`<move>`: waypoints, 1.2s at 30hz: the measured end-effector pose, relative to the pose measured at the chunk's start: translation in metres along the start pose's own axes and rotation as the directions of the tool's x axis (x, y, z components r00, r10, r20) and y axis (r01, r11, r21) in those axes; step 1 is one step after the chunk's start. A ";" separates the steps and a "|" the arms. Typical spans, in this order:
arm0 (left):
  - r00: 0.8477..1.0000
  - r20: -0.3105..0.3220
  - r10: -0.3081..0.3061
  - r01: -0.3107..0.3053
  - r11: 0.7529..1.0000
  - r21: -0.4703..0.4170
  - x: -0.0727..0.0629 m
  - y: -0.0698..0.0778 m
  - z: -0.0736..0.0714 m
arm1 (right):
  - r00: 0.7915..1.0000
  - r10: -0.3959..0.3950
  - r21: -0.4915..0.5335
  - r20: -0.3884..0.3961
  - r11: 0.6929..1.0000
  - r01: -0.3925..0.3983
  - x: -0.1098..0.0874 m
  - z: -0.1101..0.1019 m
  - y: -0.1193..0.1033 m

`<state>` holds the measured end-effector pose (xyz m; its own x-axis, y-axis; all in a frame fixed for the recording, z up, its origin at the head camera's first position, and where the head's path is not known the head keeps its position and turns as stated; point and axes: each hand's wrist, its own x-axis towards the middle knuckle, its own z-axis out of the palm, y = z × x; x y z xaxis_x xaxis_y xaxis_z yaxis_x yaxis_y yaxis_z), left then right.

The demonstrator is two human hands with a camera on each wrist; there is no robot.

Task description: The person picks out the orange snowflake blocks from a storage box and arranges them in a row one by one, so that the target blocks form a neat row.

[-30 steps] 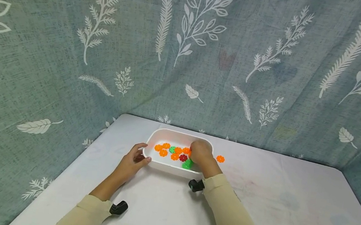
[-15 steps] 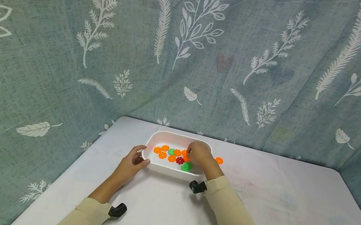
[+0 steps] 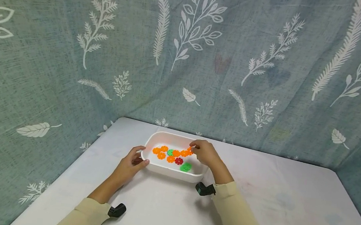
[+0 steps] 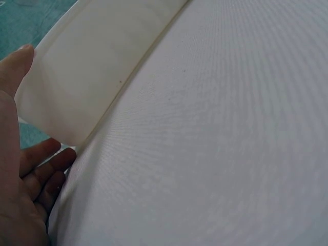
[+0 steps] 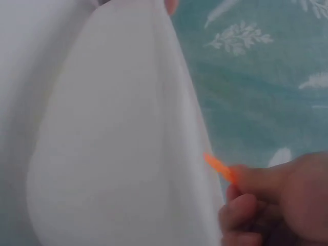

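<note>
A white plastic tub [image 3: 168, 171] holds several flower-shaped notched discs. My left hand [image 3: 127, 168] grips its left end, thumb on the near corner of the rim and fingers along the side; the left wrist view shows that thumb [image 4: 18, 64] against the wall. Over the tub's right end, my right hand [image 3: 206, 154] pinches an orange disc [image 5: 219, 166] between thumb and forefinger. Inside lie several orange discs [image 3: 161, 155], a red disc [image 3: 179, 161], a green disc [image 3: 170, 152], and more green [image 3: 185, 167] near the front wall.
The tub stands toward the back of a white-covered table [image 3: 162, 208]. A leaf-patterned green curtain [image 3: 155, 98] hangs behind it and at the left. Black wrist devices [image 3: 117, 210] sit at both cuffs.
My right hand has lifted from the tub's floor with an orange disc between its fingers. The loose orange disc right of the tub is now hidden behind that hand. My left hand stays put.
</note>
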<state>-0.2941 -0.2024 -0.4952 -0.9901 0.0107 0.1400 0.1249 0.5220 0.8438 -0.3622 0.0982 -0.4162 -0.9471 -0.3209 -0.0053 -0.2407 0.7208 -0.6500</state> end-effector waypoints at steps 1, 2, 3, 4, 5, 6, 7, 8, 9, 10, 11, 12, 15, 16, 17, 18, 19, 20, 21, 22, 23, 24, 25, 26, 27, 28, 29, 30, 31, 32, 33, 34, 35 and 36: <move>1.000 0.000 -0.002 0.002 1.000 0.002 0.000 0.000 0.000 | 1.000 0.005 0.023 -0.009 1.000 -0.004 -0.002 -0.002 0.001; 1.000 0.001 -0.002 0.002 1.000 0.004 0.000 0.000 0.000 | 1.000 0.012 0.045 -0.018 0.999 -0.011 -0.003 -0.004 0.002; 1.000 0.001 -0.001 0.001 1.000 0.004 0.000 -0.001 0.000 | 0.999 0.022 0.071 -0.028 0.997 -0.020 -0.004 -0.006 0.004; 1.000 0.000 -0.006 0.006 1.000 0.004 0.000 -0.001 0.001 | 0.999 0.032 0.092 -0.040 0.995 -0.029 -0.006 -0.008 0.005; 1.000 0.001 -0.008 0.008 1.000 0.005 0.000 -0.001 0.001 | 0.998 0.040 0.110 -0.050 0.993 -0.034 -0.008 -0.010 0.006; 1.000 0.002 -0.007 0.007 1.000 0.009 0.001 -0.001 0.001 | 0.997 0.047 0.127 -0.062 0.991 -0.039 -0.009 -0.012 0.008; 1.000 0.002 -0.006 0.006 1.000 0.007 0.001 -0.001 0.001 | 0.996 0.051 0.143 -0.074 0.989 -0.040 -0.010 -0.013 0.009; 1.000 0.003 -0.004 0.004 1.000 0.009 0.001 -0.001 0.001 | 0.995 0.055 0.155 -0.085 0.987 -0.041 -0.012 -0.015 0.011; 1.000 0.003 -0.004 0.004 1.000 0.010 0.001 -0.001 0.001 | 0.994 0.057 0.162 -0.096 0.986 -0.041 -0.013 -0.016 0.013; 1.000 0.004 -0.006 0.006 1.000 0.012 0.001 -0.001 0.001 | 0.993 0.058 0.167 -0.105 0.985 -0.040 -0.013 -0.017 0.015; 1.000 0.004 -0.006 0.006 1.000 0.015 0.001 -0.001 0.001 | 0.992 0.058 0.170 -0.116 0.985 -0.038 -0.014 -0.018 0.018; 1.000 0.004 -0.007 0.007 1.000 0.014 0.001 0.000 0.001 | 0.990 0.061 0.177 -0.124 0.983 -0.039 -0.015 -0.019 0.021; 1.000 0.000 -0.015 0.015 1.000 0.017 0.001 -0.001 0.001 | 0.990 0.071 0.205 -0.125 0.978 -0.044 -0.016 -0.018 0.030; 1.000 -0.002 -0.018 0.018 1.000 0.015 0.001 -0.001 0.001 | 0.989 0.074 0.216 -0.124 0.975 -0.046 -0.017 -0.018 0.033; 1.000 -0.005 -0.019 0.019 1.000 0.015 0.001 -0.002 0.001 | 0.989 0.075 0.226 -0.124 0.973 -0.046 -0.018 -0.018 0.035; 1.000 -0.006 -0.017 0.017 1.000 0.016 0.001 -0.002 0.001 | 0.990 0.075 0.236 -0.123 0.971 -0.045 -0.019 -0.019 0.037; 1.000 -0.007 -0.016 0.016 1.000 0.018 0.001 -0.003 0.001 | 0.989 0.077 0.246 -0.125 0.968 -0.044 -0.020 -0.019 0.039; 1.000 -0.006 -0.012 0.012 1.000 0.017 0.001 -0.003 0.001 | 0.988 0.079 0.257 -0.129 0.965 -0.044 -0.021 -0.020 0.040; 1.000 -0.005 -0.009 0.009 1.000 0.016 0.001 -0.004 0.001 | 0.988 0.079 0.266 -0.133 0.963 -0.041 -0.022 -0.021 0.042; 1.000 -0.004 -0.006 0.006 1.000 0.016 0.001 -0.004 0.002 | 0.987 0.082 0.273 -0.138 0.961 -0.041 -0.024 -0.022 0.044; 1.000 -0.004 -0.006 0.006 1.000 0.018 0.001 -0.005 0.002 | 0.987 0.084 0.282 -0.141 0.958 -0.041 -0.025 -0.023 0.046; 1.000 -0.002 -0.007 0.007 1.000 0.019 0.001 -0.005 0.002 | 0.986 0.089 0.295 -0.143 0.955 -0.043 -0.026 -0.024 0.048; 1.000 -0.002 -0.010 0.010 1.000 0.017 0.002 -0.005 0.002 | 0.985 0.093 0.305 -0.142 0.951 -0.046 -0.028 -0.025 0.050; 1.000 -0.002 -0.013 0.013 1.000 0.014 0.002 -0.005 0.002 | 0.985 0.095 0.314 -0.143 0.948 -0.046 -0.029 -0.026 0.052; 1.000 -0.002 -0.015 0.015 1.000 0.013 0.002 -0.004 0.002 | 0.985 0.096 0.321 -0.144 0.946 -0.045 -0.030 -0.027 0.055; 1.000 -0.002 -0.017 0.017 1.000 0.011 0.002 -0.004 0.002 | 0.984 0.095 0.323 -0.148 0.945 -0.043 -0.031 -0.029 0.058; 1.000 0.000 -0.016 0.016 1.000 0.012 0.002 -0.004 0.001 | 0.984 0.097 0.330 -0.152 0.943 -0.043 -0.031 -0.030 0.060; 1.000 0.002 -0.013 0.013 1.000 0.008 0.003 -0.003 0.001 | 0.982 0.099 0.330 -0.159 0.943 -0.042 -0.032 -0.031 0.063; 1.000 0.003 -0.011 0.011 1.000 0.005 0.003 -0.003 0.001 | 0.981 0.104 0.331 -0.165 0.943 -0.044 -0.033 -0.031 0.065; 1.000 0.004 -0.009 0.009 1.000 0.003 0.003 -0.002 0.000 | 0.979 0.107 0.335 -0.172 0.941 -0.044 -0.033 -0.032 0.068; 1.000 0.006 -0.006 0.006 1.000 0.003 0.003 -0.002 0.000 | 0.978 0.110 0.336 -0.176 0.941 -0.045 -0.034 -0.033 0.071; 1.000 0.006 -0.006 0.006 1.000 0.002 0.003 -0.002 0.000 | 0.977 0.118 0.339 -0.179 0.939 -0.052 -0.035 -0.033 0.073; 1.000 0.007 -0.006 0.006 1.000 0.001 0.003 -0.001 -0.001 | 0.975 0.130 0.348 -0.181 0.935 -0.060 -0.035 -0.033 0.076; 1.000 0.008 -0.007 0.007 1.000 0.001 0.003 -0.001 -0.001 | 0.973 0.140 0.356 -0.181 0.932 -0.068 -0.036 -0.034 0.079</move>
<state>-0.2968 -0.2035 -0.4951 -0.9914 0.0142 0.1301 0.1183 0.5231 0.8440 -0.3541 0.1874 -0.4417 -0.9941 -0.1002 0.0413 -0.0842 0.4747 -0.8761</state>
